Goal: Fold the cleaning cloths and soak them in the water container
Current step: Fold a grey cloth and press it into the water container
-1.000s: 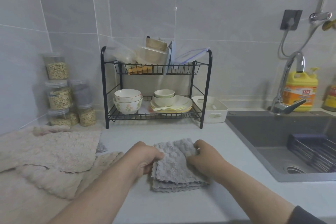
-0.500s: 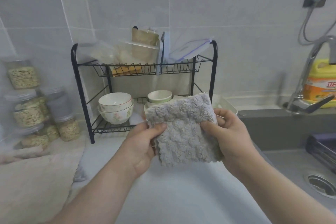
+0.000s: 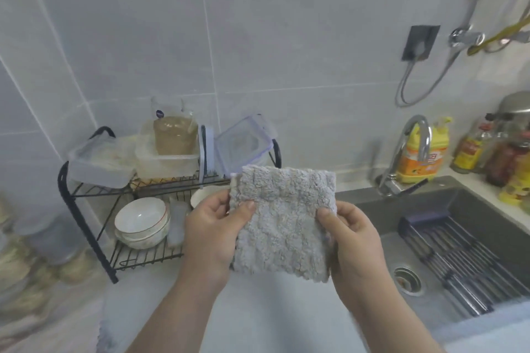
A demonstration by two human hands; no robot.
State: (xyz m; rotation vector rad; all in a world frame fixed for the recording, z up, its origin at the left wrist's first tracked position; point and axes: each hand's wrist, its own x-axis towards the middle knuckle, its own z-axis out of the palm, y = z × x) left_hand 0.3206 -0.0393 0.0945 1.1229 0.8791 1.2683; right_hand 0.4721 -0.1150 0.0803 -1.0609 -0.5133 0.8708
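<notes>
Cloth (image 3: 282, 222): grey, fluffy, folded into a square.

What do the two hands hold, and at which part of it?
Both hands hold the folded grey cloth: the left hand pinches its left edge, the right hand its right edge.

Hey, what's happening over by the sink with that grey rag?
A person holds a folded grey cloth up in front of them with both hands, above the white counter and just left of the sink. The left hand pinches its left edge, and the right hand grips its right edge. The cloth looks dry and is not in any water.
</notes>
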